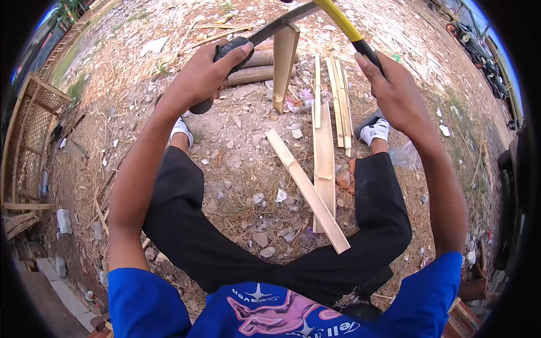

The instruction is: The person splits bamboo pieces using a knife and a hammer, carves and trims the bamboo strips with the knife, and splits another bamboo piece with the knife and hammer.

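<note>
Upright bamboo piece (pixel 283 70) on the ground (pixel 239 132), presumably steadied by the knife (pixel 280 25) at its top. Left hand (pixel 200 78): grip closed around the knife's handle. Right hand (pixel 399 93), right of the piece: grip closed around a yellow-black tool (pixel 344 25), probably for control.

Pale flat bamboo strips (pixel 339 101) are lying on brown stony ground (pixel 242 132) at one o'clock; brown round bamboo poles (pixel 256 75) are lying at twelve.
</note>
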The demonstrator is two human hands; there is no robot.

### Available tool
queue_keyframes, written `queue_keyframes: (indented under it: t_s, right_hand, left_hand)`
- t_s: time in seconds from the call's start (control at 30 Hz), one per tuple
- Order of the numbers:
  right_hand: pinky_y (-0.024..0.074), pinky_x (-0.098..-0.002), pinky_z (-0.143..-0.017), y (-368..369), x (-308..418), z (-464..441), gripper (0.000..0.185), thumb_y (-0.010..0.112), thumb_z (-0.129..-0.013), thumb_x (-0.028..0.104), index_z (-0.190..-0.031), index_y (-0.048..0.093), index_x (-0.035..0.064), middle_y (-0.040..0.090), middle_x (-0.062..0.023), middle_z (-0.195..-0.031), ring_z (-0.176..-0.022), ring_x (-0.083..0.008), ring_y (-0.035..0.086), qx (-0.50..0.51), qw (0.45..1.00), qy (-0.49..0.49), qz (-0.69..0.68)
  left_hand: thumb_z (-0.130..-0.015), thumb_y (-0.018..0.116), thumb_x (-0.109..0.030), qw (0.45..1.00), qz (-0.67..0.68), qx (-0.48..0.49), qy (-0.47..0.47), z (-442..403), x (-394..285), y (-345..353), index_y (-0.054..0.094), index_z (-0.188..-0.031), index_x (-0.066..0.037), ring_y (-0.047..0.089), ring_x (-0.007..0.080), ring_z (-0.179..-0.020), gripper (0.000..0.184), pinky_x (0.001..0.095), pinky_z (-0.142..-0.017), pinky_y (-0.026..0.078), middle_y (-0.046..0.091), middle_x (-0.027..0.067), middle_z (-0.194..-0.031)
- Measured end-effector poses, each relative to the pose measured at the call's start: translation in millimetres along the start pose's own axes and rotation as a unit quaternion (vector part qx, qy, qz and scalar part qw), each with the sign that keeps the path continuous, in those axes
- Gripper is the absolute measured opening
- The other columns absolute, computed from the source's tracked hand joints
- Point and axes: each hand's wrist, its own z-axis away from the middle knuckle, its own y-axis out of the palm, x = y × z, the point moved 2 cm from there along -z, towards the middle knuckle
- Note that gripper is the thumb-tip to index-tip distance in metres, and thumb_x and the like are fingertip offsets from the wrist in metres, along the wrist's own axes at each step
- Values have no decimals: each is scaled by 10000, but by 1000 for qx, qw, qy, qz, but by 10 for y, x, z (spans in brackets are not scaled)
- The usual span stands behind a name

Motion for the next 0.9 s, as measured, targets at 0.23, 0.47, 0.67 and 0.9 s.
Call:
queue_keyframes:
  t_s: [0.23, 0.47, 0.67, 0.9]
  right_hand:
    - [408, -388, -634, -27, -66, 7, 493, 466, -1005, 463, -1051, 600, -9, 536, -129, -696, -643, -228, 486, -94, 988, -63, -102]
    - [337, -274, -475, -344, 8, -91, 468, 488, -1009, 450, -833, 544, 21, 409, 23, -590, -514, -56, 425, -100, 973, -72, -193]
    - [361, -333, -532, 70, -175, -50, 434, 480, -1012, 420, -866, 529, 14, 472, -43, -631, -564, -149, 466, -104, 979, -93, -151]
    - [386, -359, -585, -179, -91, -74, 489, 476, -1004, 467, -989, 606, -4, 497, -79, -655, -614, -178, 470, -87, 990, -53, -99]
  left_hand:
    - [-891, 579, -589, 1000, -5, -4, 9, 26, -14, -27, 554, -902, -35, 442, 52, -397, 555, 216, -390, 365, 460, -25, -544]
    - [-897, 579, -584, 1000, 9, -7, -6, 0, 49, -24, 534, -854, -49, 429, 52, -390, 539, 211, -381, 359, 447, -27, -534]
    - [-895, 587, -581, 1000, 11, -1, 13, -4, 17, -35, 523, -833, -51, 430, 51, -392, 538, 207, -381, 355, 451, -28, -545]
    - [-889, 592, -586, 1000, -4, -15, -9, -51, 62, -25, 535, -867, -40, 445, 56, -398, 550, 222, -395, 366, 464, -22, -557]
